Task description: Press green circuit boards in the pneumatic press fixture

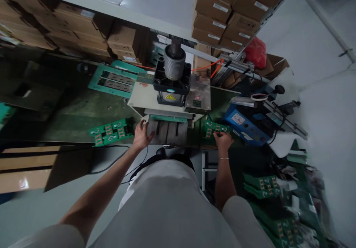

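My left hand [142,134] lies with fingers spread on the left front of the grey slotted base plate [169,132] of a pneumatic press [174,78]. Nothing is held in it. A green circuit board panel [111,132] lies on the bench just left of that hand. My right hand [222,139] is closed, its fingers pinching the near edge of another green circuit board [213,128] right of the press. A thin bracelet sits on that wrist.
A blue machine [246,124] stands right of the press. A teal fixture frame [114,80] lies at the back left. Cardboard boxes [222,10] fill the shelves above. Stacks of green boards [263,187] lie low on the right. A red bag [256,51] sits behind.
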Motion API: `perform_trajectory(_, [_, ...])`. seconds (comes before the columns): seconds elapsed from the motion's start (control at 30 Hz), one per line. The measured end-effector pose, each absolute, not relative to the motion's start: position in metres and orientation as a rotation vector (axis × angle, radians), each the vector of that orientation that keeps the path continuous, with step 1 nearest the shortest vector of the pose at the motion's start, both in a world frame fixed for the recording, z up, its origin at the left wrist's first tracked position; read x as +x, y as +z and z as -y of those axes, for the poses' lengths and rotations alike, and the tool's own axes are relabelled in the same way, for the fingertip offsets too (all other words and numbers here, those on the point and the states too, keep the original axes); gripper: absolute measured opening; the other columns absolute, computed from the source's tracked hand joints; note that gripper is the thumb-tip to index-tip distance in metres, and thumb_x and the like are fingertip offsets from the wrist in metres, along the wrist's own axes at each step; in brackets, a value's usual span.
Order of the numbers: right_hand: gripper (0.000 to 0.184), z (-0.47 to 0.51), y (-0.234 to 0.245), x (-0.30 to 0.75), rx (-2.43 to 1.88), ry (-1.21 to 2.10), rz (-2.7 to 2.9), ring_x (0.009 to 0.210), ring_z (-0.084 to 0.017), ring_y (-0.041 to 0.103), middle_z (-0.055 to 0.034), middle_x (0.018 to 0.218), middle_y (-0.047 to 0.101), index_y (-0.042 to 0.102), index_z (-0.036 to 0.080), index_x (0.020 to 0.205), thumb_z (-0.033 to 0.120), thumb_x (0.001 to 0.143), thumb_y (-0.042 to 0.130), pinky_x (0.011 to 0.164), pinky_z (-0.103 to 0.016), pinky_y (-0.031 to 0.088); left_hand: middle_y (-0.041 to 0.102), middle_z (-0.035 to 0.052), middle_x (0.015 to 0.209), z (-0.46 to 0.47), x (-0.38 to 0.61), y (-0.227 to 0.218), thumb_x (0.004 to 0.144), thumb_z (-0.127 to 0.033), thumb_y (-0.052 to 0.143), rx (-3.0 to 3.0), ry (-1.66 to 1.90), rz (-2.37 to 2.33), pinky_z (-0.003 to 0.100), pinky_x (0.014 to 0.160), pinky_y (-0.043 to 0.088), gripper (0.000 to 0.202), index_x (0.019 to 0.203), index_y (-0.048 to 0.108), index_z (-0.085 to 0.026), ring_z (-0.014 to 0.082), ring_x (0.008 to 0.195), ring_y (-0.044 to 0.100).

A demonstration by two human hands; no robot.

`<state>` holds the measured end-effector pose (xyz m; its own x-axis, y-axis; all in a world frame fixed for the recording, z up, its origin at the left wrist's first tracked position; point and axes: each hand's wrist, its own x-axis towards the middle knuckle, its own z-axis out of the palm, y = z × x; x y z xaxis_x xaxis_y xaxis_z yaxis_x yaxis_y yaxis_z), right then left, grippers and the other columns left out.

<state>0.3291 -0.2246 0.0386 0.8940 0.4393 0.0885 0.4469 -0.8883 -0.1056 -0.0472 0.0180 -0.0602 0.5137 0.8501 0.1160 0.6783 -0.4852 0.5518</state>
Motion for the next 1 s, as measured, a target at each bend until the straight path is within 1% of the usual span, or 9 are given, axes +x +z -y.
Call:
perform_trajectory(0.17, [0.036, 0.219, 0.043, 0.289, -2.853, -0.051, 0.776, 0.097, -0.030, 0.062, -0.0123, 0.094, 0.074, 0.079, 0.018, 0.085, 0.050, 0.083, 0.062, 0.084, -0.039, 0.039, 0.051, 0.0229, 0.142, -0.025, -0.034, -0.055, 0.092, -0.042, 0.061, 2.356, 0.527, -1.206, 0.060, 0.114, 0.042, 0.052, 0.137, 0.055, -0.015, 0.0391, 0.133, 0.051])
perform_trajectory(0.3, [0.035, 0.212, 0.046, 0.266, -2.812, -0.016, 0.811, 0.097, -0.029, 0.064, -0.0104, 0.092, 0.075, 0.078, 0.019, 0.082, 0.051, 0.083, 0.062, 0.082, -0.037, 0.038, 0.054, 0.0223, 0.138, -0.030, -0.027, -0.049, 0.091, -0.041, 0.063, 2.407, 0.495, -1.156, 0.059, 0.111, 0.044, 0.048, 0.131, 0.058, -0.016, 0.0390, 0.126, 0.054])
perform_trajectory(0.4, [0.032, 0.208, 0.049, 0.254, -2.811, -0.027, 0.829, 0.096, -0.028, 0.065, -0.0105, 0.093, 0.076, 0.078, 0.020, 0.081, 0.049, 0.083, 0.064, 0.081, -0.036, 0.037, 0.055, 0.0227, 0.136, -0.032, -0.023, -0.044, 0.091, -0.038, 0.064, 2.441, 0.459, -1.120, 0.058, 0.110, 0.044, 0.046, 0.130, 0.059, -0.016, 0.0398, 0.126, 0.054])
perform_trajectory(0.53, [0.033, 0.205, 0.053, 0.243, -2.807, -0.054, 0.856, 0.095, -0.028, 0.065, -0.0106, 0.093, 0.076, 0.077, 0.019, 0.082, 0.049, 0.085, 0.063, 0.082, -0.036, 0.037, 0.057, 0.0219, 0.134, -0.034, -0.019, -0.039, 0.092, -0.035, 0.061, 2.495, 0.408, -1.061, 0.055, 0.110, 0.044, 0.043, 0.129, 0.060, -0.014, 0.0382, 0.125, 0.055])
perform_trajectory(0.63, [0.032, 0.205, 0.056, 0.239, -2.818, -0.036, 0.868, 0.097, -0.027, 0.066, -0.0104, 0.095, 0.077, 0.077, 0.020, 0.082, 0.049, 0.085, 0.063, 0.083, -0.036, 0.038, 0.059, 0.0215, 0.134, -0.035, -0.014, -0.035, 0.093, -0.037, 0.060, 2.519, 0.360, -1.011, 0.056, 0.109, 0.045, 0.042, 0.129, 0.061, -0.014, 0.0385, 0.124, 0.056])
perform_trajectory(0.77, [0.031, 0.204, 0.058, 0.235, -2.830, -0.006, 0.877, 0.100, -0.029, 0.066, -0.0111, 0.096, 0.077, 0.078, 0.020, 0.084, 0.048, 0.085, 0.063, 0.086, -0.037, 0.038, 0.059, 0.0235, 0.138, -0.035, -0.004, -0.030, 0.095, -0.039, 0.057, 2.542, 0.259, -0.919, 0.057, 0.110, 0.044, 0.044, 0.129, 0.064, -0.012, 0.0407, 0.127, 0.054])
perform_trajectory(0.9, [0.030, 0.204, 0.059, 0.233, -2.812, 0.038, 0.911, 0.100, -0.029, 0.066, -0.0108, 0.094, 0.077, 0.077, 0.020, 0.082, 0.046, 0.086, 0.063, 0.087, -0.038, 0.038, 0.057, 0.0229, 0.146, -0.032, 0.007, -0.025, 0.093, -0.034, 0.058, 2.563, 0.162, -0.808, 0.058, 0.112, 0.041, 0.051, 0.139, 0.062, -0.013, 0.0420, 0.135, 0.050])
perform_trajectory(1.0, [0.030, 0.203, 0.059, 0.232, -2.805, 0.053, 0.931, 0.100, -0.029, 0.066, -0.0109, 0.095, 0.077, 0.077, 0.020, 0.081, 0.046, 0.086, 0.063, 0.087, -0.038, 0.038, 0.053, 0.0217, 0.152, -0.029, 0.013, -0.023, 0.093, -0.030, 0.057, 2.597, 0.075, -0.786, 0.054, 0.115, 0.040, 0.052, 0.142, 0.060, -0.013, 0.0403, 0.143, 0.045])
